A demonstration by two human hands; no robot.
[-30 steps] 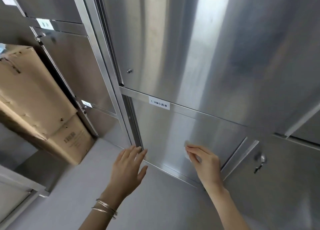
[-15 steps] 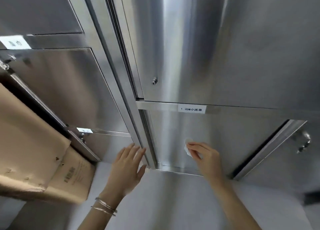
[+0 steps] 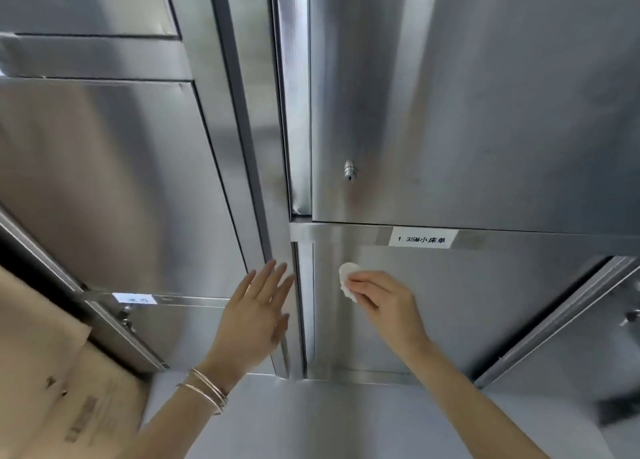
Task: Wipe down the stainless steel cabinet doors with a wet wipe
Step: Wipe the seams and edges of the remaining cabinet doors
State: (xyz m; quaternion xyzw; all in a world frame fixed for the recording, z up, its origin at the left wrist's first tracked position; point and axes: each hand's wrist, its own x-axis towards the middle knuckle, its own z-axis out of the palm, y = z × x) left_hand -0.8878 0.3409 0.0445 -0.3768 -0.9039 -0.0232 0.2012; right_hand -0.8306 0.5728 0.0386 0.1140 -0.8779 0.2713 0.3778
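White wet wipe (image 3: 348, 280) under my right hand (image 3: 384, 303), pressed to the lower steel door (image 3: 485, 306).

My right fingers are curled down over the small crumpled wipe, pinning it flat against the upper left part of the door, just below the rail carrying a white label (image 3: 421, 239) and just right of the door's edge strip. My left hand (image 3: 258, 315) is spread open with nothing in it, fingertips at the vertical frame post (image 3: 256, 181) between the cabinets; thin bangles (image 3: 207, 389) circle that wrist. Above the label sits the larger upper door (image 3: 485, 95) with a small lock knob (image 3: 349, 169). Brown cardboard boxes (image 3: 52, 372) lean at far left, on the grey floor (image 3: 329, 424).
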